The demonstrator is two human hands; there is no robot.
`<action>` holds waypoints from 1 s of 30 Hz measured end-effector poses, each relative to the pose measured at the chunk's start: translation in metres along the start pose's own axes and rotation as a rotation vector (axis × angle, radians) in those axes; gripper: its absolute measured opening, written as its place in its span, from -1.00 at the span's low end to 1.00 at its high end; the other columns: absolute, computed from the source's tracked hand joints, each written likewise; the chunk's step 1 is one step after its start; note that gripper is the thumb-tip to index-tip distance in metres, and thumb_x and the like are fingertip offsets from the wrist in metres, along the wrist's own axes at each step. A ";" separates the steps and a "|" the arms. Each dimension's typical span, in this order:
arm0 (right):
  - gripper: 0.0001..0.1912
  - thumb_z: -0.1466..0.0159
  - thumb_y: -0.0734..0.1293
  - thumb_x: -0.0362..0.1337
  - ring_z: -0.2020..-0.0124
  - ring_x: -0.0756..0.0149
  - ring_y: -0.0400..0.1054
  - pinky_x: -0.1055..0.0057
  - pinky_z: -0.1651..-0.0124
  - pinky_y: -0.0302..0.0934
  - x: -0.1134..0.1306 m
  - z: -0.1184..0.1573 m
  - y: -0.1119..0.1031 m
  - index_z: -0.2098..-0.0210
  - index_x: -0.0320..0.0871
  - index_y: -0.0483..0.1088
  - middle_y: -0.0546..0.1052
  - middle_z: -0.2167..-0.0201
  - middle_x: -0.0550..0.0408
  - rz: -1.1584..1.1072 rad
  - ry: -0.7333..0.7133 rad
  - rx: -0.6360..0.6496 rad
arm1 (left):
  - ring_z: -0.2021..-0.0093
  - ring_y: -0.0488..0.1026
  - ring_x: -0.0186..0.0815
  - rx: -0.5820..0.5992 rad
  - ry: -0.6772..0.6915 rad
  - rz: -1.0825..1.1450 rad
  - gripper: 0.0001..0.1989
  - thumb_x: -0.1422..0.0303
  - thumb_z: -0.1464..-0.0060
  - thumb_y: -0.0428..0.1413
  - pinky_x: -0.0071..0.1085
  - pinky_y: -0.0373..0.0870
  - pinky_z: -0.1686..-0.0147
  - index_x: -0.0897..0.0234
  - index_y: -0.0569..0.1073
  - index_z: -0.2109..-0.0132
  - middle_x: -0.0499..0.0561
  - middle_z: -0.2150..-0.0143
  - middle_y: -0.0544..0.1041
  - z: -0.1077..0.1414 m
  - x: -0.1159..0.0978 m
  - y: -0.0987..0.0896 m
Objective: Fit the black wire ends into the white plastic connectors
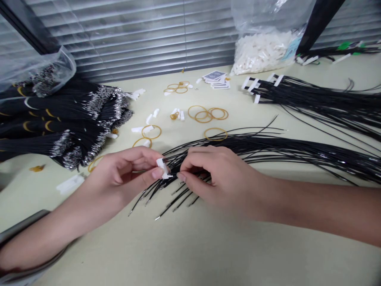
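My left hand (pixel 125 176) pinches a small white plastic connector housing (pixel 162 168) between thumb and forefinger. My right hand (pixel 216 178) holds a few strands of a loose bundle of thin black wires (pixel 268 146), close to their metal-tipped ends. The two hands nearly meet at the housing, with the wire tips fanning out below them. Where the wires reach the housing, my fingers partly hide them, so I cannot tell whether any wire sits inside it.
Rubber bands (pixel 206 114) and white connector pieces (pixel 148 131) lie on the pale green table (pixel 190 254). Bundled black wires with silver ends (pixel 68 127) lie at the left, a finished harness bundle (pixel 312 95) at the right, and a plastic bag of white connectors (pixel 260 51) at the back.
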State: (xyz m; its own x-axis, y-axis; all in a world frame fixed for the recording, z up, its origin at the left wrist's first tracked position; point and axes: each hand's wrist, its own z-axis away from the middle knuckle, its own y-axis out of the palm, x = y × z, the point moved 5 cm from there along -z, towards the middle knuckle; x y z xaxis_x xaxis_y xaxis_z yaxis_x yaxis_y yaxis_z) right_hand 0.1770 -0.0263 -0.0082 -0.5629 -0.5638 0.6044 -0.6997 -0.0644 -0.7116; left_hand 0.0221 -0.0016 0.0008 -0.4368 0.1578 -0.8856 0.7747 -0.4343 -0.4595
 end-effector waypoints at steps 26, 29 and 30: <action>-0.91 -0.16 0.25 -0.41 0.48 0.57 0.25 0.59 0.41 0.06 -0.001 -0.002 -0.004 0.41 -0.22 0.41 0.46 0.47 0.24 -0.152 0.087 0.027 | 0.38 0.45 -0.52 0.006 -0.020 0.002 -0.94 0.44 -0.05 0.15 -0.73 0.33 0.41 0.26 0.47 0.27 -0.13 0.40 0.53 0.001 -0.002 0.002; -0.90 -0.18 0.24 -0.40 0.47 0.56 0.25 0.58 0.40 0.05 -0.001 -0.001 -0.003 0.41 -0.22 0.40 0.45 0.46 0.23 -0.150 0.086 0.031 | 0.37 0.46 -0.50 0.008 -0.021 0.010 -0.94 0.43 -0.05 0.15 -0.72 0.34 0.41 0.27 0.46 0.26 -0.11 0.40 0.51 0.001 -0.001 0.002; -0.90 -0.18 0.24 -0.40 0.46 0.56 0.24 0.58 0.40 0.05 -0.001 -0.001 -0.002 0.41 -0.22 0.39 0.44 0.46 0.23 -0.150 0.084 0.030 | 0.36 0.46 -0.50 0.012 -0.019 0.010 -0.93 0.43 -0.06 0.15 -0.72 0.34 0.40 0.26 0.46 0.26 -0.11 0.39 0.51 0.000 -0.001 0.003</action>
State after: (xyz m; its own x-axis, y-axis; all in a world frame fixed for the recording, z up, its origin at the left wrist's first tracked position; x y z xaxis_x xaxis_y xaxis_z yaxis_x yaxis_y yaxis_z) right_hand 0.1788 -0.0252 -0.0068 -0.4888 -0.4753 0.7316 -0.7656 -0.1683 -0.6209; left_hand 0.0248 -0.0034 0.0008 -0.4379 0.1369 -0.8885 0.7735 -0.4463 -0.4500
